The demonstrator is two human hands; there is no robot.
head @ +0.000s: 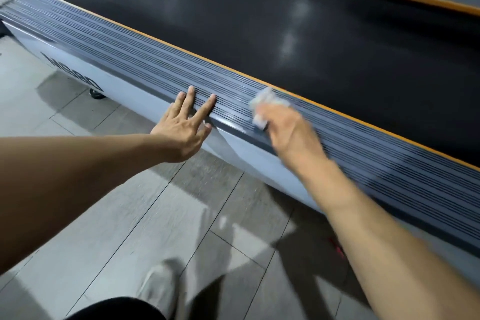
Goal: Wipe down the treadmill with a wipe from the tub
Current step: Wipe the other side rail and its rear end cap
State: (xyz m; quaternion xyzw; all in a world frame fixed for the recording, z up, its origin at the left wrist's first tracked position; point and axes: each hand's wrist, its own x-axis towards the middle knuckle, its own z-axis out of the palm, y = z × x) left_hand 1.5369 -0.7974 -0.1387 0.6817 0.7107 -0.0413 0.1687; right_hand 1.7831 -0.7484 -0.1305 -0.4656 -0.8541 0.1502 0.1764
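The treadmill [337,41] runs diagonally across the view, its black belt [233,21] flanked by grey ribbed side rails [124,60] with orange trim. On the near rail, the left hand [185,122] lies flat with fingers straight and spread, fingertips resting on the ribs and the thumb at the rail's outer edge. Just beside it, the right hand [291,130], blurred, presses a crumpled white wipe [267,101] onto the ribbed top of the same rail; its fingers seem curled over the wipe. Below, a light shoe [158,288] stands on the grey tiled floor [117,215].
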